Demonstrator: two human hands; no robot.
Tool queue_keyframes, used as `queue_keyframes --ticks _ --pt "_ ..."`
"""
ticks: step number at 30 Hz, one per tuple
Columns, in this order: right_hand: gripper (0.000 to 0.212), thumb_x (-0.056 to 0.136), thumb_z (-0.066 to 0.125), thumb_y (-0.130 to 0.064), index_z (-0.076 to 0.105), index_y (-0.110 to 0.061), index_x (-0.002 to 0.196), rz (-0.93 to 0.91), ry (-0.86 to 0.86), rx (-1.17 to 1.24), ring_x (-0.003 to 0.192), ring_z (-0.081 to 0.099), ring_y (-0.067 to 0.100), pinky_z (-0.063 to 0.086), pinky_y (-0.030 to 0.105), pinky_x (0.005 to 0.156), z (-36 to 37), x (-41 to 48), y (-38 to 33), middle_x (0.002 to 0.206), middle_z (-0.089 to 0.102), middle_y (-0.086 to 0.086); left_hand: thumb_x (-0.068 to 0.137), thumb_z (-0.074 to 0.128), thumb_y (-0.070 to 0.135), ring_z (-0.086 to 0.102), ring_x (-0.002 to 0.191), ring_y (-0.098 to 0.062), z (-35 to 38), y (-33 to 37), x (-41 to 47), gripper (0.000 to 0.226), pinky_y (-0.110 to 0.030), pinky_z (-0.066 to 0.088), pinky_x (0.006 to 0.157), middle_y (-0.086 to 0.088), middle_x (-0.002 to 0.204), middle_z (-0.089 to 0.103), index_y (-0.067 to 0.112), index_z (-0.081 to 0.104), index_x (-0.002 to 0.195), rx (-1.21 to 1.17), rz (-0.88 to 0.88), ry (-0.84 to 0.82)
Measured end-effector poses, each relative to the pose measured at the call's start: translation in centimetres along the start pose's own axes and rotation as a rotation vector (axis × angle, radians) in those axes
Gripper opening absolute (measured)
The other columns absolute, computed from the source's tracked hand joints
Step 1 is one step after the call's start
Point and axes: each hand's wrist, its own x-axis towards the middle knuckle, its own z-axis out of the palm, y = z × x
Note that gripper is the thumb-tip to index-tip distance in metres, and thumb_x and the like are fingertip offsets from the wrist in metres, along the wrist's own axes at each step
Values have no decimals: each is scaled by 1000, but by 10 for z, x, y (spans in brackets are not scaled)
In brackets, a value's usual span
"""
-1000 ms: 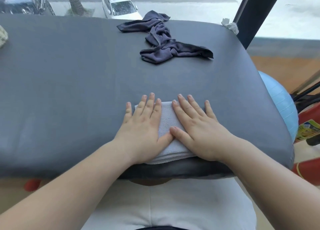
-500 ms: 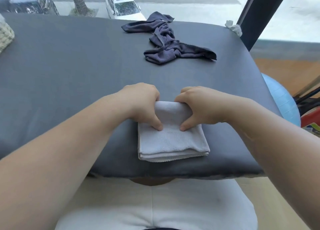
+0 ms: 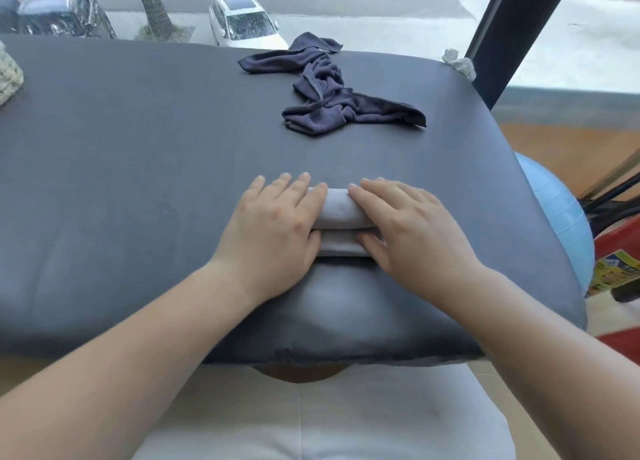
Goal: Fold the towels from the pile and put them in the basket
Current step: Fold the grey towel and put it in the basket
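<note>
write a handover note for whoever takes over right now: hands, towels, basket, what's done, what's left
Left hand: open, flat, pressing the left part of the folded grey towel.
Right hand: open, flat, pressing its right part.
Dark towels: crumpled at the far side of the table, untouched.
Basket: only an edge shows at far left; contents unseen.
Done: grey towel folded. Left: move it to the basket, then fold the dark towels.

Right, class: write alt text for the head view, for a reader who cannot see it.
The left hand and right hand press flat on a folded light grey towel on a dark padded table. A crumpled dark towel lies farther back; a woven basket shows far left.
</note>
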Motion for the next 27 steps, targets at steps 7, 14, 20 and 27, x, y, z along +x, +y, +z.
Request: queue_keyframes --ticks 7,14,20,27 --pt "62 88 64 -37 51 -13 144 -45 -36 -77 140 45 29 40 48 112 3 -36 -11 152 47 9 88 47 60 40 143 -31 7 5 -41 83 -61 32 113 -14 154 43 4 41 149 -61 1 -80" --pt "73 92 39 -56 50 -7 146 -16 -217 -120 143 41 29 38 49 114 0 -54 -33 155 43 13 91 24 73 14 153 -22 12 3 -47 89 -64 19 118 -4 165 17 13 24 158 -53 -13 -263" --pt "56 98 25 -52 63 -22 127 48 -156 -36 127 54 31 43 45 104 -23 5 -27 137 59 6 90 6 73 -11 153 -11 4 -7 -45 85 -59 2 122 10 166 -6 25 3 160 -101 2 -329" --pt "77 94 3 -63 -14 -24 158 86 -393 -60 151 -25 25 -9 54 123 12 1 -26 166 -21 1 82 0 76 -18 150 -5 -8 -3 -33 92 -52 -6 123 13 164 -18 26 -10 159 -248 -80 -338"
